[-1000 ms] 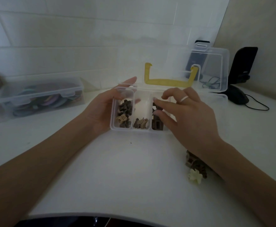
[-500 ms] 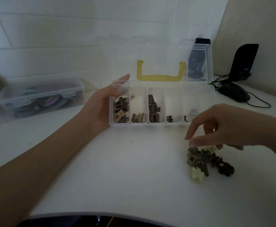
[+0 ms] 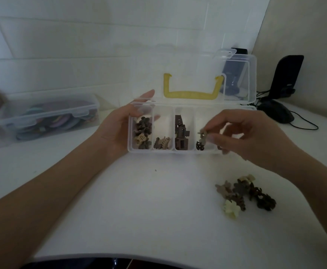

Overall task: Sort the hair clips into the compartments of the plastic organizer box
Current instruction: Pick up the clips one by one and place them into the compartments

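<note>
The clear plastic organizer box stands open on the white table, its lid with a yellow handle upright behind. Several compartments hold small brown and tan hair clips. My left hand grips the box's left end, thumb over the rim. My right hand pinches a small grey-brown hair clip above the fourth compartment from the left, where a dark clip lies. A loose pile of hair clips sits on the table to the right, one of them cream-coloured.
A closed clear container with colourful items sits at the left against the tiled wall. A black mouse with a cable and a black stand are at the back right. The table's front edge curves near me.
My right hand left the third compartment, dropped to the loose pile, took a clip and now holds it over the fourth compartment. My left hand stayed on the box.
</note>
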Available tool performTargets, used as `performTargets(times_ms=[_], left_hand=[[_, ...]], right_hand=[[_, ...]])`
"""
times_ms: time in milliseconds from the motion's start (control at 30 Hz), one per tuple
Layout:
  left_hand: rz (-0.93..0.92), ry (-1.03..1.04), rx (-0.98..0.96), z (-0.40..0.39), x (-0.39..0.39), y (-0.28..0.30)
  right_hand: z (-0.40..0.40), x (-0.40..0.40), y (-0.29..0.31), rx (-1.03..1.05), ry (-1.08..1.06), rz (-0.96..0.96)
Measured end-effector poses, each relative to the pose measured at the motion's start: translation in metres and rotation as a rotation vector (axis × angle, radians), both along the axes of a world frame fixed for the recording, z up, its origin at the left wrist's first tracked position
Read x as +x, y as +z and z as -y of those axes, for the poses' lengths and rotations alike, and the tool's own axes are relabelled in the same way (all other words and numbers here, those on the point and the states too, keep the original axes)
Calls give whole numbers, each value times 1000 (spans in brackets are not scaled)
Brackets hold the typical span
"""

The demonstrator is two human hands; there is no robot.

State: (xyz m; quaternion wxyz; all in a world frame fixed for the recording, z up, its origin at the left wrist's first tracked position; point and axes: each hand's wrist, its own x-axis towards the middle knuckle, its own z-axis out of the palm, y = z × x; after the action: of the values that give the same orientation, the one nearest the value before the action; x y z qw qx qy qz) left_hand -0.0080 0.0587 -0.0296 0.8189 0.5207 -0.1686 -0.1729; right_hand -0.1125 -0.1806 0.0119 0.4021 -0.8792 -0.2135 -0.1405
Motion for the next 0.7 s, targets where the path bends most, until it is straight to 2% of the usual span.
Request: performTargets(times_ms=[133, 267, 367, 533, 600, 700], left_hand=[[19, -24, 16, 1, -1, -2], [30, -47, 5, 4, -4, -3], [24, -60, -35, 5, -4, -3], [39, -83, -53, 4, -4, -2], [67, -78, -32, 4, -3, -3], [79, -53, 12, 3, -1, -4]], right_hand=[[-10, -1, -9, -30, -74, 179], [-28, 1, -11, -44, -50, 266], [-47, 5, -9, -195, -25, 363], [-78, 20, 0, -490, -89, 644], [-79, 26, 3, -505, -117, 668], [-64, 28, 4, -433, -198, 596]])
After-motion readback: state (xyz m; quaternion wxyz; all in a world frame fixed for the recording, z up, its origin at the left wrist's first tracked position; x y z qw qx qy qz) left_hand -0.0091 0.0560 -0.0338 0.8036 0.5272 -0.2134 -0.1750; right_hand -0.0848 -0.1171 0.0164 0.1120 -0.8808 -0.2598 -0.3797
